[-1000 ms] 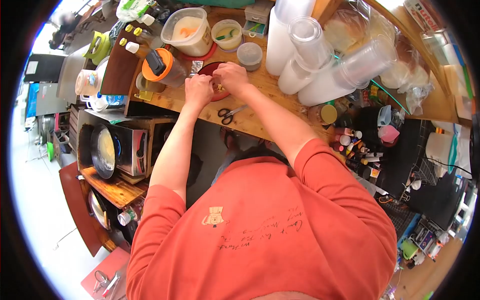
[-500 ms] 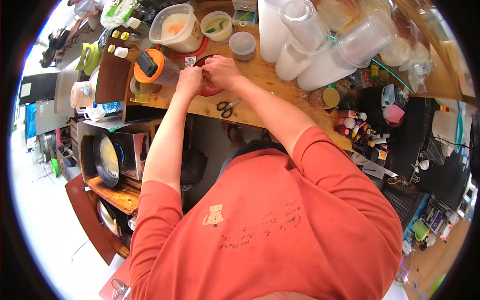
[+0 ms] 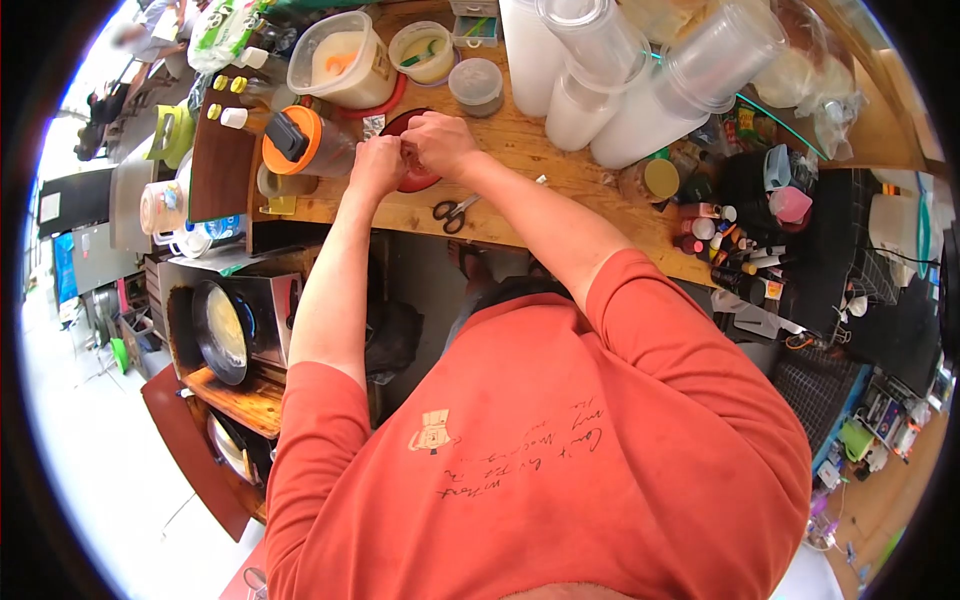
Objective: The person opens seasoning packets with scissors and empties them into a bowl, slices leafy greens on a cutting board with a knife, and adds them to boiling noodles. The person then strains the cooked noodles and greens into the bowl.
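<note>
My left hand (image 3: 377,166) and my right hand (image 3: 442,146) meet over a red bowl (image 3: 420,182) on the wooden table. The fingers of both are closed in a pinch, their tips close together. Whatever lies between them is too small and hidden to make out. A small silvery packet (image 3: 373,126) shows just beyond my left hand. Scissors with dark handles (image 3: 455,212) lie to the right of the bowl, near the table's front edge. Left of my left hand is a clear shaker with an orange lid (image 3: 300,141).
Behind my hands stand a tub of pale liquid (image 3: 341,62), a smaller round tub (image 3: 426,53) and a lidded cup (image 3: 476,88). Stacked plastic cups (image 3: 640,100) and jars fill the right. A pan (image 3: 222,332) sits on a stove at the lower left.
The view has shifted slightly. Both hands stay pinched together over the red bowl, with little visible movement.
</note>
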A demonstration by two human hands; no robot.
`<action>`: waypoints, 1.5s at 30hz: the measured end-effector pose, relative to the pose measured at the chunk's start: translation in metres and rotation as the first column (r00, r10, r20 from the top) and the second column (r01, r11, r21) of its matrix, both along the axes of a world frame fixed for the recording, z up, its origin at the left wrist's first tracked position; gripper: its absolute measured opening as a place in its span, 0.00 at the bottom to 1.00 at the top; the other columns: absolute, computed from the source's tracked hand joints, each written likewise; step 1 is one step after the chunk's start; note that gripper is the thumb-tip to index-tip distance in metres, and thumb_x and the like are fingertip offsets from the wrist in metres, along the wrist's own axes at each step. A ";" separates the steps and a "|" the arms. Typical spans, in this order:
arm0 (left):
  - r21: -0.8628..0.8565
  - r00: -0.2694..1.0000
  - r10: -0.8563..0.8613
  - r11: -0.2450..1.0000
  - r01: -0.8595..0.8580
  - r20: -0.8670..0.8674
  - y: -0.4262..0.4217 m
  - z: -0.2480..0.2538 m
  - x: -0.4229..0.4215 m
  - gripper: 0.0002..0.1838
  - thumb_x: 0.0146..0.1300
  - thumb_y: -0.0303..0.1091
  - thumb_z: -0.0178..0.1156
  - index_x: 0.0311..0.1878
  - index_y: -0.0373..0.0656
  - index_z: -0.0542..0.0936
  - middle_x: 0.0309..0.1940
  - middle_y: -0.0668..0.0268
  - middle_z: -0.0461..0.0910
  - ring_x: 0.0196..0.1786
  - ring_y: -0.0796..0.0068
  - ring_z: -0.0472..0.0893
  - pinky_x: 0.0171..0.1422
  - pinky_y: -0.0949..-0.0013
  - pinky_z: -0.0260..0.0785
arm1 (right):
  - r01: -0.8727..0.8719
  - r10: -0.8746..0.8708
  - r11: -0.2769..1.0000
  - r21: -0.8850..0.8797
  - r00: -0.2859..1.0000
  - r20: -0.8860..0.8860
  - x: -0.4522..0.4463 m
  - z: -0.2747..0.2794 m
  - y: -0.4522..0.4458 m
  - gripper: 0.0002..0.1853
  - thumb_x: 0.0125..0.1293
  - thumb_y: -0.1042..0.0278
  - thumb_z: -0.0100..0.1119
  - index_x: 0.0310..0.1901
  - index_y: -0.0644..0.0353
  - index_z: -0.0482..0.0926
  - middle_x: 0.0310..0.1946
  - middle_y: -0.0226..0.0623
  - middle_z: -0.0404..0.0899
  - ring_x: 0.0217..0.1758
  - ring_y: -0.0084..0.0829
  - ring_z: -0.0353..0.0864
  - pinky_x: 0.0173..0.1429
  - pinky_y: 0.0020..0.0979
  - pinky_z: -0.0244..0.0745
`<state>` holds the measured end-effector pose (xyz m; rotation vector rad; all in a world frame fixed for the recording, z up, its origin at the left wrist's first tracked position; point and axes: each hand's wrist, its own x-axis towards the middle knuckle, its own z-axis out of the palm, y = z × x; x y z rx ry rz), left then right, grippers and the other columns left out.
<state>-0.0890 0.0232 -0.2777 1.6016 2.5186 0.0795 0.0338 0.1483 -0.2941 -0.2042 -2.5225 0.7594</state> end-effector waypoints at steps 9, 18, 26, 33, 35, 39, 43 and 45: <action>0.020 0.999 -0.006 1.000 0.005 0.041 -0.001 0.000 -0.004 0.10 0.59 0.33 0.60 0.30 0.37 0.85 0.31 0.44 0.84 0.41 0.41 0.84 0.50 0.45 0.74 | 0.003 -0.004 0.999 -0.047 1.000 -0.030 -0.002 0.002 0.001 0.05 0.57 0.64 0.60 0.28 0.46 0.85 0.34 0.28 0.82 0.45 0.36 0.83 0.43 0.40 0.81; 0.046 0.999 -0.046 0.998 0.045 0.020 -0.002 -0.007 -0.011 0.10 0.58 0.35 0.64 0.33 0.36 0.86 0.31 0.44 0.83 0.38 0.40 0.83 0.46 0.45 0.76 | 0.000 -0.003 0.994 -0.110 1.000 -0.030 -0.002 0.003 0.002 0.07 0.61 0.62 0.59 0.28 0.47 0.85 0.33 0.30 0.82 0.45 0.37 0.83 0.43 0.42 0.79; 0.063 0.999 -0.026 0.998 0.024 0.039 -0.006 -0.014 -0.006 0.09 0.56 0.37 0.67 0.33 0.40 0.86 0.31 0.48 0.84 0.39 0.43 0.84 0.46 0.46 0.76 | -0.033 0.031 0.996 -0.080 0.999 -0.030 -0.003 -0.006 0.000 0.06 0.59 0.63 0.60 0.28 0.48 0.85 0.32 0.30 0.80 0.43 0.37 0.83 0.43 0.42 0.78; 0.236 0.989 0.064 0.971 -0.032 -0.131 -0.010 0.021 0.028 0.05 0.57 0.36 0.66 0.33 0.48 0.88 0.31 0.61 0.86 0.44 0.59 0.84 0.48 0.52 0.70 | -0.047 0.045 0.998 0.052 0.999 0.026 0.003 -0.008 0.002 0.03 0.57 0.63 0.62 0.28 0.46 0.85 0.32 0.26 0.80 0.43 0.35 0.81 0.42 0.39 0.80; 0.175 0.988 0.049 0.984 -0.023 -0.146 -0.020 0.009 0.030 0.05 0.58 0.36 0.65 0.33 0.48 0.88 0.31 0.63 0.86 0.45 0.60 0.83 0.48 0.53 0.70 | -0.069 0.066 0.997 0.033 0.996 0.063 0.006 -0.011 0.001 0.03 0.57 0.62 0.63 0.29 0.46 0.85 0.33 0.26 0.81 0.44 0.36 0.82 0.42 0.40 0.80; 0.214 0.980 0.141 0.971 -0.110 -0.137 -0.038 0.001 0.033 0.06 0.61 0.35 0.63 0.34 0.47 0.88 0.31 0.63 0.86 0.42 0.59 0.84 0.47 0.53 0.71 | 0.016 -0.021 0.988 -0.152 0.999 -0.029 0.018 -0.002 0.000 0.07 0.61 0.56 0.65 0.35 0.46 0.87 0.39 0.30 0.85 0.47 0.41 0.84 0.46 0.43 0.81; 0.471 0.845 0.484 0.705 -0.531 0.229 -0.055 -0.012 0.019 0.10 0.62 0.37 0.67 0.38 0.41 0.89 0.30 0.57 0.87 0.34 0.62 0.87 0.41 0.59 0.76 | 0.343 -0.286 0.928 -0.146 0.907 0.309 0.032 -0.006 0.006 0.16 0.66 0.49 0.61 0.39 0.53 0.88 0.42 0.41 0.86 0.47 0.47 0.86 0.49 0.47 0.81; 0.414 0.577 0.597 0.402 -0.816 0.558 -0.062 -0.019 0.006 0.14 0.64 0.39 0.68 0.40 0.36 0.88 0.28 0.58 0.87 0.32 0.74 0.86 0.38 0.66 0.75 | 0.347 -0.233 0.937 -0.044 0.712 0.662 0.033 -0.012 0.007 0.22 0.71 0.48 0.55 0.41 0.61 0.87 0.41 0.53 0.86 0.44 0.53 0.86 0.50 0.52 0.81</action>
